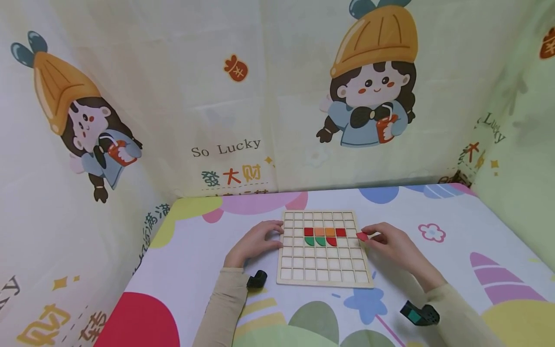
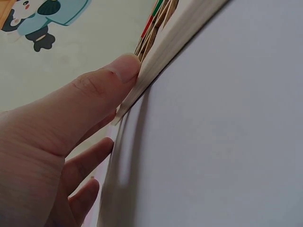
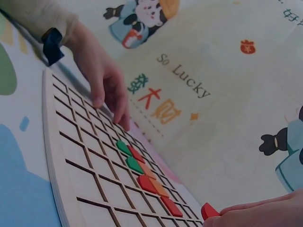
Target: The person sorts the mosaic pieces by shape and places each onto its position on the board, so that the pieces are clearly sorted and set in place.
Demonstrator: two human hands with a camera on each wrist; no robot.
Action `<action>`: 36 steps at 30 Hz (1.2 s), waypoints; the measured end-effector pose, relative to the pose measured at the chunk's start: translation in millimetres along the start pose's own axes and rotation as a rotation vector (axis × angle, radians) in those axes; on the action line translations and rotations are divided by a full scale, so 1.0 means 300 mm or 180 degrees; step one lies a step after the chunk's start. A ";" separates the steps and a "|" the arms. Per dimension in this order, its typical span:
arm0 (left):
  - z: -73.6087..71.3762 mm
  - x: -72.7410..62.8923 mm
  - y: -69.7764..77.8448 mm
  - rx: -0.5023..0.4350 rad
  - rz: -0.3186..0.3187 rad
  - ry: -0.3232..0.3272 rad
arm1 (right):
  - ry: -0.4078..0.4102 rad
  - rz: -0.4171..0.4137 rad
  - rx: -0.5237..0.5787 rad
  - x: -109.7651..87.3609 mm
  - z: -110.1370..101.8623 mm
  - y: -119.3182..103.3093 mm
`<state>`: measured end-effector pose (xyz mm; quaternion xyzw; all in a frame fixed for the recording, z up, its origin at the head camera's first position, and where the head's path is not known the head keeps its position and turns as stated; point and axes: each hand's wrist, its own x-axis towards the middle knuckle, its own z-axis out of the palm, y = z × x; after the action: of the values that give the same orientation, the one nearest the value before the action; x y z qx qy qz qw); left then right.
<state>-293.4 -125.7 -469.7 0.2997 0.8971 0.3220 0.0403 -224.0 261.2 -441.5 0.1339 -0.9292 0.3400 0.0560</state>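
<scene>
A wooden grid board lies on the table. One row of it holds a red square, a light-orange square, an orange square and another red square. Directly below sit two green quarter-round tiles and a red quarter-round tile. My left hand rests at the board's left edge, its thumb touching the side and its fingers spread. Between thumb and fingers, my right hand pinches a loose red tile with a rounded edge, at the board's right rim.
A patterned cloth covers the table. Behind and beside it hang printed curtains. Each sleeve has a small black device at the wrist, the left one close to the board's lower left corner.
</scene>
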 end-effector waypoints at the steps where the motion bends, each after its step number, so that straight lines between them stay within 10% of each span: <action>1: 0.000 0.001 0.000 0.0001 0.0005 -0.0001 | -0.0002 -0.0010 0.0013 0.005 0.002 -0.004; 36: 0.004 0.005 0.001 -0.0074 -0.0067 -0.0007 | -0.0353 -0.0192 0.0015 0.085 0.098 -0.036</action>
<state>-294.1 -124.1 -470.2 0.2901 0.8964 0.3316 0.0482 -245.7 228.9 -452.3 0.1806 -0.9256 0.3325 0.0143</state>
